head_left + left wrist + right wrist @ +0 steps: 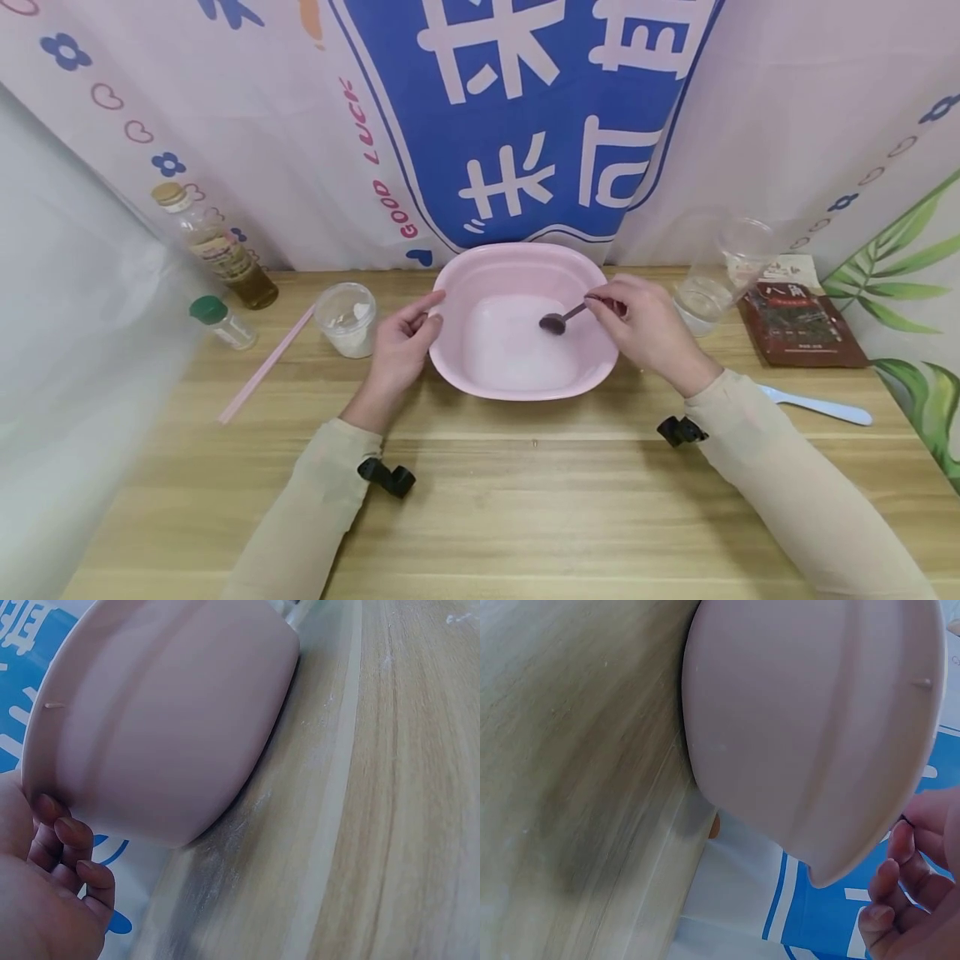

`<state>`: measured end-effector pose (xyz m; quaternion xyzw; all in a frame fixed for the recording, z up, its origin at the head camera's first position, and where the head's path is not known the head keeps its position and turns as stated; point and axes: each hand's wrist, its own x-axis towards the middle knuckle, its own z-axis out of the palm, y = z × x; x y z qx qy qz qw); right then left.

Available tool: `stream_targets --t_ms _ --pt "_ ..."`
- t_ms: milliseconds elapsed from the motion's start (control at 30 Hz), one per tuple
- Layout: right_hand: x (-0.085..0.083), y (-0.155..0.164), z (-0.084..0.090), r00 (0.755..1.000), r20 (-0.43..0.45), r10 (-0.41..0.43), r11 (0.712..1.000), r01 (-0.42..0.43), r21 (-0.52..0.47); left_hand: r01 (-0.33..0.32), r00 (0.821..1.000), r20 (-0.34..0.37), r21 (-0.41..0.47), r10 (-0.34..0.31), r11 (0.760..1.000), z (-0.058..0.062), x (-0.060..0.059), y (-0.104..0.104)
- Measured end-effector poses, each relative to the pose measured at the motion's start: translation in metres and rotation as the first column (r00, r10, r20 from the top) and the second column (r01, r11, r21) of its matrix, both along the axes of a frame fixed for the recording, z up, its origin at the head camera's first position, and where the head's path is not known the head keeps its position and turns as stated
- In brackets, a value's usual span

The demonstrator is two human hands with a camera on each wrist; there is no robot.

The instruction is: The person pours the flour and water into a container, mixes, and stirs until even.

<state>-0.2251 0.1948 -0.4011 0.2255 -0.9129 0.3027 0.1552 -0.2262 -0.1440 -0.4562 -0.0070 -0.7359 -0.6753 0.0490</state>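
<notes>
A pink plastic basin (525, 393) stands on the table with a white layer spread over its bottom. At its left side, my left hand (405, 337) grips the rim between thumb and fingers; in the left wrist view the fingertips (73, 832) bend under the basin's edge. My right hand (647, 327) pinches the handle of a small dark brown spoon (553, 323). The spoon's bowl is over the inside of the basin, right of its middle. In the right wrist view the basin wall (780, 727) hides the spoon's bowl.
Left of the basin are a clear tub of white powder (351, 333), pink chopsticks (266, 367), a green-capped shaker (223, 323) and an oil bottle (225, 258). To the right are a clear plastic cup (705, 292), a brown spice packet (802, 329) and a light blue utensil (825, 407).
</notes>
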Motion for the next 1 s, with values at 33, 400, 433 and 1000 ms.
stream_targets --t_ms 33,400,433,1000 --pt "-0.001 0.000 -0.001 1.000 -0.013 -0.006 1.000 0.006 0.003 0.002 1.000 0.000 0.005 -0.002 1.000 0.000 0.000 0.000" --pt "-0.006 -0.002 -0.004 0.999 -0.032 0.011 0.999 -0.009 0.040 0.011 1.000 -0.016 -0.014 -0.011 1.000 -0.001 0.000 0.000" --pt "-0.006 -0.003 -0.004 1.000 -0.006 0.019 0.999 -0.019 0.037 0.013 1.000 -0.016 -0.011 -0.013 1.000 -0.001 0.000 0.000" --pt "0.003 -0.012 -0.002 0.965 0.100 0.242 0.968 -0.247 0.039 0.013 0.999 -0.030 0.005 -0.013 1.000 0.000 0.001 0.000"
